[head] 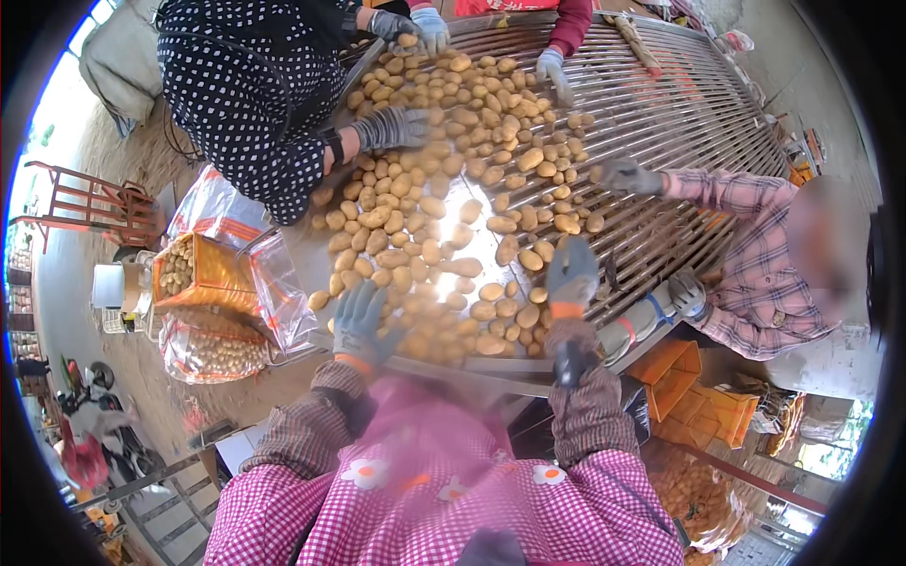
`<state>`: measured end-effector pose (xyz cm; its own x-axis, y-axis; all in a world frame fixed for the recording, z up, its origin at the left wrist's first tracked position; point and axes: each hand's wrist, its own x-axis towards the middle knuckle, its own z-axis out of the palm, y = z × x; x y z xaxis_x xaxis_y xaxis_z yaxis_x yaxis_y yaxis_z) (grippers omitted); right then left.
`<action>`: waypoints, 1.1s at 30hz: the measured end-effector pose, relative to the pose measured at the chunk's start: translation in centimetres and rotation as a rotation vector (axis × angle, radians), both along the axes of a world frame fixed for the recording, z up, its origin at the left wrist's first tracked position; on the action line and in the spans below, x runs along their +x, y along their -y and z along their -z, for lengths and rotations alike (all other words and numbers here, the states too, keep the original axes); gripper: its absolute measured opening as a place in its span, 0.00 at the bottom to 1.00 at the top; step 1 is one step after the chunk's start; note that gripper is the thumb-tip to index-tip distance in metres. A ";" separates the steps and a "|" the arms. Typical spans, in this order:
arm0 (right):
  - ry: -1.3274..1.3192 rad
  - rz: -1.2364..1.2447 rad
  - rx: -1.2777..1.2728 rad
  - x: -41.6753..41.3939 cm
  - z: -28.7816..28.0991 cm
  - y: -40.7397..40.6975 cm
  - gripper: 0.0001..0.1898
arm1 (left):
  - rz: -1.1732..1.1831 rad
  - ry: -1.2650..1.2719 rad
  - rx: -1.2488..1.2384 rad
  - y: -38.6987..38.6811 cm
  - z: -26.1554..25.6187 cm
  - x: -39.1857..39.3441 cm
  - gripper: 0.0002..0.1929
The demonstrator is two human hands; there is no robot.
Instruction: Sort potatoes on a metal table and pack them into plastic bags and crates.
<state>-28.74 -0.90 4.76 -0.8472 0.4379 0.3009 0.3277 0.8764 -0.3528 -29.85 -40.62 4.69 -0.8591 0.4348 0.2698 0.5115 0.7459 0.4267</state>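
Many potatoes (396, 258) lie loose on a shiny metal sorting table (463, 194) in front of me. My left hand (362, 320), in a grey-blue work glove with an orange cuff, rests against potatoes at the near left edge, fingers spread. At the near right, beside the metal bars (658, 120) of the grading rack, my right hand (572, 272) wears a matching glove. Its fingers point away from me, next to a few potatoes, and I see nothing held in it. Potatoes close to my body are blurred by the view.
Co-workers' gloved hands reach in: a striped glove (391, 129) at left, a pale glove (554, 74) at the far side, a grey glove (630, 177) at right. Left of the table stand an orange crate (205, 272) and a potato bag (212, 350). Orange crates (665, 378) sit at right.
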 end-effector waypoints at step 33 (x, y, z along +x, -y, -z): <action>-0.379 0.048 -1.933 -3.8 -1.3 0.5 0.17 | 0.221 0.234 -0.039 0.4 -2.7 -2.2 0.36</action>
